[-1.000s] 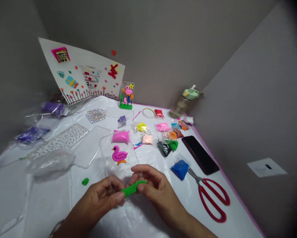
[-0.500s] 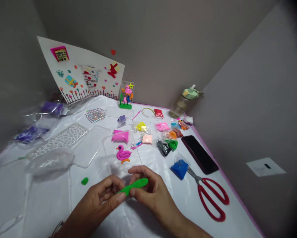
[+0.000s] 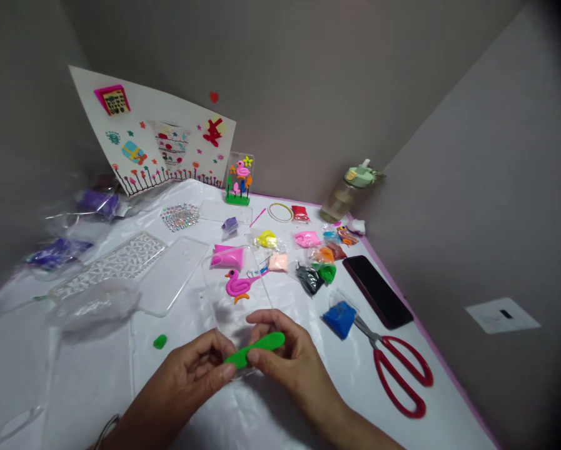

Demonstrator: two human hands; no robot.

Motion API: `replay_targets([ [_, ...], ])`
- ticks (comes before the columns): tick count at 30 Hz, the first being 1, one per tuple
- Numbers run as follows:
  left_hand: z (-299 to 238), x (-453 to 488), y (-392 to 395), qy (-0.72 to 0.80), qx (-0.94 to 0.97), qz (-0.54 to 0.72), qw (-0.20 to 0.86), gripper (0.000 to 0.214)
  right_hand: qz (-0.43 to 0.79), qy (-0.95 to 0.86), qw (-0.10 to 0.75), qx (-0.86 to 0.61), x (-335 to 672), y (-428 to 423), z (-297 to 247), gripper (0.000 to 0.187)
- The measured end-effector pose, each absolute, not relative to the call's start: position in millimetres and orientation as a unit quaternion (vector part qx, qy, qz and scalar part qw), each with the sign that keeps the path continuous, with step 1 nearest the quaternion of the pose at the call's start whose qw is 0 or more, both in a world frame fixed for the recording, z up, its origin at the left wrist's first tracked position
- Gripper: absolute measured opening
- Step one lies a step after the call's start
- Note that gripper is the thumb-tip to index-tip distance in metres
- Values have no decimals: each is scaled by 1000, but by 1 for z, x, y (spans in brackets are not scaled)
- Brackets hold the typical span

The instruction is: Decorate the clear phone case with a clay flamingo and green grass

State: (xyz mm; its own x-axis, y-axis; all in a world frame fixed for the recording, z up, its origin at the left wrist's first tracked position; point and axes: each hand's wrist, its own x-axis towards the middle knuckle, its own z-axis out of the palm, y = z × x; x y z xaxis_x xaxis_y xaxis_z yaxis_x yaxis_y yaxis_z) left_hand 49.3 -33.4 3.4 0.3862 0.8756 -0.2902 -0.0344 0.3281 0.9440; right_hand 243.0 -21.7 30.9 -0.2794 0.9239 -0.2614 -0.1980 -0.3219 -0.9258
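Between my two hands is a clear phone case point(image 3: 228, 314), tilted up, with a pink clay duck point(image 3: 238, 284) on it that has an orange beak and feet. A flattened strip of green clay point(image 3: 267, 342) lies across its near end. My left hand point(image 3: 196, 365) is closed on the case's left near corner, its thumb on the strip's left end. My right hand point(image 3: 287, 353) grips the right side, thumb pressing the middle of the strip. The strip's right end sticks out past the case. A small green clay lump point(image 3: 160, 341) sits left of my hands.
Red-handled scissors point(image 3: 402, 375), a blue clay packet point(image 3: 340, 319) and a phone point(image 3: 378, 292) lie on the right. Several clay packets spread behind the case. A bottle point(image 3: 348, 194) and a decorated case point(image 3: 239, 178) stand at the back. More clear cases point(image 3: 174, 275) lie left.
The case with the duck has shifted slightly right and tilted further away from me. The green strip has moved a little right with it. Both hands keep their hold.
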Motion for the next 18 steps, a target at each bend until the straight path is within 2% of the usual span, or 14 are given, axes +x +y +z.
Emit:
replay_targets([
  [6,5,46,-34,437,469,342,687,32,721,-392,408,-400,243,-22,28,49],
  [12,-5,46,-31,378,413,341,756,36,723,-384,414,-397,249,-20,28,49],
  [18,4,42,-29,366,424,326,762,33,735,-369,429,-374,251,-20,31,47],
])
